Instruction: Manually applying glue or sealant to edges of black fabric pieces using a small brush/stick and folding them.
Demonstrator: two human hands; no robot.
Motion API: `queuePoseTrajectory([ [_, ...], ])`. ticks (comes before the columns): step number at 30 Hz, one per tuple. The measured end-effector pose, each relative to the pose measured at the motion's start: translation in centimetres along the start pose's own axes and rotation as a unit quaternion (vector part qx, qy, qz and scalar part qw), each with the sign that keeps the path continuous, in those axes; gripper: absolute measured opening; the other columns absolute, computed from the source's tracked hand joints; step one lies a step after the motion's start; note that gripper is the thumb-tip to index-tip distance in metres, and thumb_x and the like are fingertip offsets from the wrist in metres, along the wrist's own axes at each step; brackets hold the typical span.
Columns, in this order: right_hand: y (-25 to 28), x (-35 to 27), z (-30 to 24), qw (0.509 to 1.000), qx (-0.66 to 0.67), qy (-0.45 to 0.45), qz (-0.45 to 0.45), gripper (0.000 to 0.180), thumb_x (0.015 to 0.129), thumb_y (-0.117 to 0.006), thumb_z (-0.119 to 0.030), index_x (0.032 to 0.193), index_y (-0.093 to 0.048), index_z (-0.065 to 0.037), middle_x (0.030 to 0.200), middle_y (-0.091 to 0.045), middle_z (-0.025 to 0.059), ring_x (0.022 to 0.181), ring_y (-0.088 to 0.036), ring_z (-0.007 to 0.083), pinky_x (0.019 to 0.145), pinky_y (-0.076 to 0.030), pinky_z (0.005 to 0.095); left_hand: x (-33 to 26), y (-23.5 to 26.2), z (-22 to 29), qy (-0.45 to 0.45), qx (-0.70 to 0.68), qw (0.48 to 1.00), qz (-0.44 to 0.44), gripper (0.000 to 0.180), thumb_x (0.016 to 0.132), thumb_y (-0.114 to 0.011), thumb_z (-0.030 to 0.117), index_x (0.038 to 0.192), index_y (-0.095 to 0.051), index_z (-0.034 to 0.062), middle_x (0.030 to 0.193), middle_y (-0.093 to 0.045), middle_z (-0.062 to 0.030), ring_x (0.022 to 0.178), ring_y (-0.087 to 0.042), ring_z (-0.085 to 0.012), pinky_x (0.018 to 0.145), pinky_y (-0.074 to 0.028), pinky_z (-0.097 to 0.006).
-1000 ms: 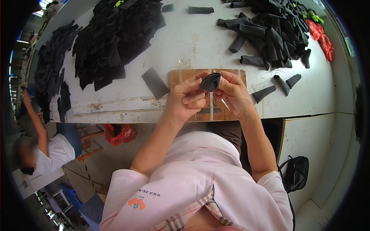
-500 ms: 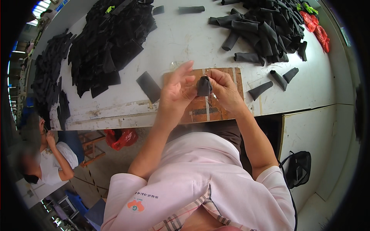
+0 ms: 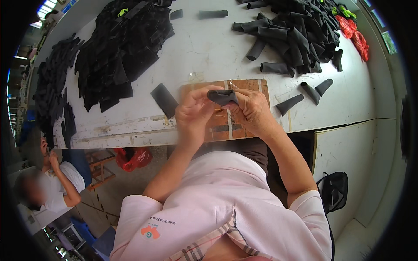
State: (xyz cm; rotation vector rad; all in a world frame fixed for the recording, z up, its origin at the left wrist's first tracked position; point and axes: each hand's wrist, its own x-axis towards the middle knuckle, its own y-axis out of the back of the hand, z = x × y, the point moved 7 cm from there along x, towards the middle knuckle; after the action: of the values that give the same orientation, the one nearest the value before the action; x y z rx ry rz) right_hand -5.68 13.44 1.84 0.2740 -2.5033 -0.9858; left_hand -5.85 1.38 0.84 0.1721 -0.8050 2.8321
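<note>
My left hand (image 3: 194, 114) and my right hand (image 3: 252, 108) both hold a small dark grey fabric piece (image 3: 222, 96) above a brown wooden board (image 3: 250, 85) on the white table (image 3: 204, 48). The fingers of both hands pinch the piece between them. A flat dark fabric piece (image 3: 164, 100) lies just left of my left hand. Three loose rolled dark pieces, one of them (image 3: 289, 104), lie right of my right hand.
A heap of flat black pieces (image 3: 124, 43) covers the table's far left, a heap of rolled dark pieces (image 3: 296, 30) the far right, with red items (image 3: 355, 37) beyond. A person (image 3: 48, 182) sits at lower left. A red bag (image 3: 133, 157) and a black bag (image 3: 333, 191) lie below the table.
The fabric piece has turned in my hands from upright to lying flat between my fingertips. My left hand has closed on it.
</note>
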Motion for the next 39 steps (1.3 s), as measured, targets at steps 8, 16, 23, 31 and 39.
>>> queuePoseTrajectory([
  [8,-0.8,-1.1,1.0,0.983,0.174,-0.055,0.028,0.013,0.079,-0.057,-0.015,0.070,-0.059,-0.005,0.062,-0.054,0.0082,0.058,-0.054,0.0272,0.050,-0.041,0.0341,3.3,-3.9,1.7,0.024,0.379,0.906,-0.186,0.010,0.074,-0.064,0.003,0.082,-0.060,-0.0006,0.080,-0.057,-0.0062,0.072,-0.054,-0.0120,0.064,-0.045,-0.025],
  [16,-1.2,-0.9,1.5,0.988,0.134,-0.018,0.080,0.009,0.075,-0.059,-0.014,0.070,-0.058,-0.007,0.064,-0.055,0.0095,0.058,-0.054,0.0281,0.050,-0.043,0.0342,2.8,-4.7,2.8,-0.068,0.357,0.905,-0.222,0.006,0.072,-0.063,-0.001,0.077,-0.060,0.0003,0.076,-0.056,-0.0046,0.074,-0.053,-0.0148,0.066,-0.044,-0.027],
  [23,-1.0,-0.9,0.4,0.998,0.058,0.007,0.035,0.009,0.078,-0.058,-0.014,0.073,-0.055,-0.007,0.061,-0.053,0.0085,0.056,-0.053,0.0283,0.050,-0.043,0.0361,2.2,-3.3,2.1,-0.017,0.309,0.937,-0.159,0.009,0.073,-0.063,-0.001,0.081,-0.061,0.0009,0.079,-0.059,-0.0050,0.076,-0.055,-0.0129,0.069,-0.045,-0.024],
  [31,-2.2,-1.4,1.9,0.994,0.090,-0.001,0.066,0.008,0.075,-0.058,-0.012,0.075,-0.053,-0.008,0.062,-0.053,0.0068,0.058,-0.053,0.0274,0.050,-0.042,0.0353,2.1,-3.0,0.9,0.034,0.259,0.951,-0.168,0.009,0.080,-0.057,0.001,0.088,-0.061,-0.0004,0.085,-0.060,-0.0058,0.076,-0.055,-0.0094,0.070,-0.047,-0.023],
  [39,0.8,0.6,-1.2,0.999,-0.034,0.002,0.013,0.019,0.075,-0.062,-0.023,0.071,-0.051,-0.007,0.058,-0.049,0.0066,0.057,-0.052,0.0260,0.049,-0.040,0.0345,1.8,-1.5,3.9,-0.061,-0.033,0.998,-0.012,0.016,0.084,-0.055,0.011,0.091,-0.059,-0.0030,0.087,-0.061,-0.0095,0.079,-0.055,-0.0127,0.074,-0.044,-0.024],
])
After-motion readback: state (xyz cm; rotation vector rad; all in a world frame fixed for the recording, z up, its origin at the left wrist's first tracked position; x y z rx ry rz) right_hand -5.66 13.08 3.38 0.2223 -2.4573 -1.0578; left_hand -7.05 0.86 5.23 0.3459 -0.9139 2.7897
